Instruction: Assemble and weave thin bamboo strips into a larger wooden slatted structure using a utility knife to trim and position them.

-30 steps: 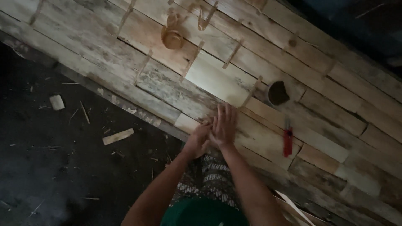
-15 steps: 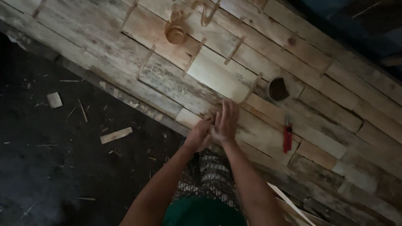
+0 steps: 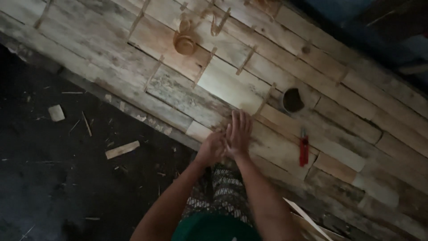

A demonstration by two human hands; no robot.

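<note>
Both hands meet at the near edge of the plank tabletop point(image 3: 147, 38), whose boards run on a long diagonal from upper left to lower right. The right hand point(image 3: 238, 134) is released, flat, fingers stretched and pointing away from the person toward the upper right, resting against the wood. The left hand point(image 3: 210, 148) sits just beside it, touching it, fingers curled inward; whether it holds anything I cannot tell, since the spot is blurred. A red utility knife point(image 3: 304, 146) lies near the right hand, its long axis nearly straight up and down in the view. A dark round cup point(image 3: 292, 100) stands further back, and a tan tape roll point(image 3: 184, 43) well apart beyond it. Wood scraps point(image 3: 122, 149) lie on the dark floor point(image 3: 67, 187)
</note>
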